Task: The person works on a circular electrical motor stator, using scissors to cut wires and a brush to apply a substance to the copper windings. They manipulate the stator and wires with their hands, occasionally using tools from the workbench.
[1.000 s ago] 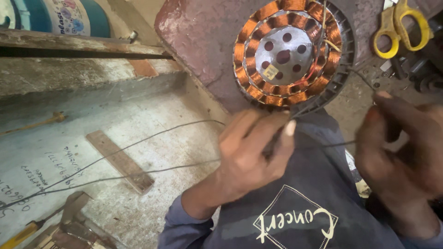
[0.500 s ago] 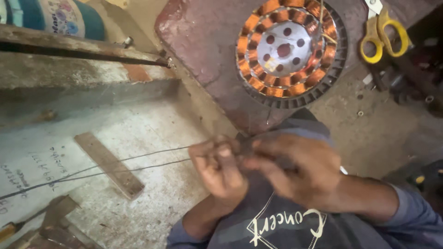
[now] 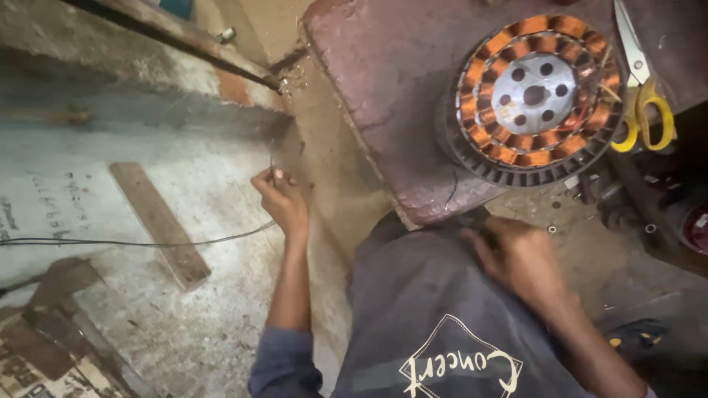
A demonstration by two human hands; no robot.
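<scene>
A round motor stator (image 3: 535, 96) with copper coils lies on a reddish stone slab (image 3: 383, 81). My left hand (image 3: 282, 199) is stretched out to the left of the slab, fingers pinched on a thin dark wire (image 3: 133, 242) that runs off to the left edge over the pale floor. My right hand (image 3: 516, 258) rests on the grey cloth over my knee (image 3: 413, 295), just below the slab's edge, fingers curled. Whether it holds the wire is hidden.
Yellow-handled scissors (image 3: 643, 110) lie right of the stator. A flat wooden strip (image 3: 158, 221) lies on the dusty floor, with wood scraps (image 3: 44, 346) at the lower left. A dark metal bar (image 3: 169, 44) runs along the back ledge. Dark metal parts (image 3: 664, 214) crowd the right.
My hands were together on the wire in front of me. Now the left hand has moved out to the left along the wire, and the right hand has dropped onto my knee.
</scene>
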